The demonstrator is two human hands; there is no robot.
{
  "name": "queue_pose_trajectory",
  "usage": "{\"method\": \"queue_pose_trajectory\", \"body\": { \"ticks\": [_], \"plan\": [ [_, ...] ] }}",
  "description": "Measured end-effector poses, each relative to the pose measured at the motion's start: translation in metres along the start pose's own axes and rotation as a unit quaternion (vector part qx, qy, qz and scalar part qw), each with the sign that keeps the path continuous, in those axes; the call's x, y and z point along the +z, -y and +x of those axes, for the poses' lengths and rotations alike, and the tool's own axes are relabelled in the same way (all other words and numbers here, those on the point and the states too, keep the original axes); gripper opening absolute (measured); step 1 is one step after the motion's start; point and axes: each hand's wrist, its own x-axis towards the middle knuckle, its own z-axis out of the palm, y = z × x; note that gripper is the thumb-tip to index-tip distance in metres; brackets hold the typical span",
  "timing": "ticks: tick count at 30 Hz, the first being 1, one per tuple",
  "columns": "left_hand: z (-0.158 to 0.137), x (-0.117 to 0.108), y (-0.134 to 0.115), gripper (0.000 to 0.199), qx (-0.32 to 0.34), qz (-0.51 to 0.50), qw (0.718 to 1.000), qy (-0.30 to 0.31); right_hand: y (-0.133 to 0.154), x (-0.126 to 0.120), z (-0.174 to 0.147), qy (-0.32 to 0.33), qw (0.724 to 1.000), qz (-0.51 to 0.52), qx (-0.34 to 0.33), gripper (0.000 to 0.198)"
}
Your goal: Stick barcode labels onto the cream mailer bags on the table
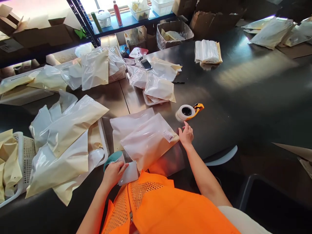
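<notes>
Resting flat on the table, the frosted bag (148, 139) looks light, limp and slick; its sealed edges are likely the best grip. Right hand (186, 135), fingers loosely spread, touches the bag's barcode corner, below the tape dispenser (188, 112). Left hand (113, 174) pinches a white card (129, 172) near the bag; contents unreadable.

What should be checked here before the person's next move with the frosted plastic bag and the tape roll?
1. Frosted plastic zip bag with barcode label lies flat on the dark table: ok.
2. Right hand touches the bag's labelled corner: ok.
3. White tape roll in its orange-handled dispenser sits just beyond the right hand, untouched: ok.
4. Left hand grips a small white sheet beside a teal-rimmed roll: ok.
5. Bag sealed: cannot tell.
</notes>
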Motion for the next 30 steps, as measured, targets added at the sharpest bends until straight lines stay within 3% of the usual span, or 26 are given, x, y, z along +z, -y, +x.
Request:
{"method": "queue_pose_trajectory", "body": {
  "ticks": [2,4,5,7,9,10,11,12,14,15,16,17,19,21,22,23,25,26,27,30],
  "plan": [
    [0.0,0.0,0.0,0.045,0.003,0.001,1.0,0.0,0.0,0.014,-0.01,0.012,0.989,0.015,-0.15,0.056],
    [0.001,-0.001,0.0,0.045,0.007,0.006,1.0,-0.001,0.003,0.028,-0.017,0.113,0.948,0.003,-0.298,0.059],
    [0.001,-0.001,0.0,0.045,0.006,0.007,1.0,-0.004,0.004,0.034,-0.019,0.161,0.932,-0.012,-0.324,0.061],
    [0.002,-0.002,-0.001,0.046,0.002,0.008,1.0,-0.013,0.005,0.039,-0.021,0.195,0.943,-0.046,-0.266,0.064],
    [0.0,-0.006,-0.002,0.046,0.001,-0.001,1.0,-0.024,0.008,0.041,-0.023,0.135,0.974,-0.066,-0.17,0.068],
    [-0.001,-0.008,-0.003,0.044,0.004,-0.013,0.999,-0.031,0.012,0.042,-0.025,0.104,0.978,-0.066,-0.17,0.07],
    [-0.002,-0.011,-0.004,0.043,0.007,-0.03,0.999,-0.039,0.017,0.044,-0.029,0.093,0.97,-0.059,-0.217,0.073],
    [-0.002,-0.014,-0.005,0.04,0.007,-0.051,0.997,-0.05,0.024,0.047,-0.033,0.106,0.947,-0.05,-0.298,0.074],
    [-0.003,-0.022,-0.004,0.035,-0.005,-0.106,0.991,-0.079,0.044,0.056,-0.041,0.178,0.866,-0.036,-0.465,0.073],
    [-0.004,-0.026,-0.003,0.032,-0.017,-0.139,0.986,-0.095,0.056,0.061,-0.044,0.211,0.833,-0.036,-0.51,0.07],
    [-0.004,-0.031,-0.002,0.029,-0.032,-0.175,0.978,-0.109,0.069,0.064,-0.046,0.224,0.825,-0.041,-0.518,0.068],
    [-0.006,-0.035,0.0,0.027,-0.047,-0.216,0.968,-0.12,0.083,0.065,-0.047,0.216,0.841,-0.048,-0.493,0.066],
    [-0.01,-0.042,0.004,0.025,-0.071,-0.304,0.941,-0.131,0.112,0.06,-0.049,0.171,0.901,-0.043,-0.396,0.064],
    [-0.015,-0.045,0.008,0.024,-0.087,-0.391,0.907,-0.134,0.14,0.045,-0.054,0.161,0.925,0.035,-0.342,0.066],
    [-0.018,-0.046,0.01,0.024,-0.095,-0.43,0.887,-0.137,0.152,0.035,-0.06,0.193,0.909,0.1,-0.355,0.07],
    [-0.02,-0.047,0.011,0.024,-0.104,-0.465,0.867,-0.144,0.163,0.025,-0.068,0.245,0.871,0.17,-0.389,0.078],
    [-0.023,-0.048,0.011,0.025,-0.122,-0.529,0.823,-0.168,0.182,0.01,-0.09,0.356,0.763,0.278,-0.463,0.097],
    [-0.024,-0.049,0.011,0.027,-0.126,-0.557,0.8,-0.184,0.19,0.005,-0.102,0.389,0.726,0.31,-0.475,0.1],
    [-0.023,-0.052,0.011,0.028,-0.125,-0.581,0.78,-0.197,0.197,0.003,-0.114,0.404,0.713,0.334,-0.466,0.093],
    [-0.017,-0.063,0.012,0.028,-0.081,-0.615,0.756,-0.212,0.214,0.0,-0.138,0.362,0.754,0.415,-0.357,0.04]
  ]
}}
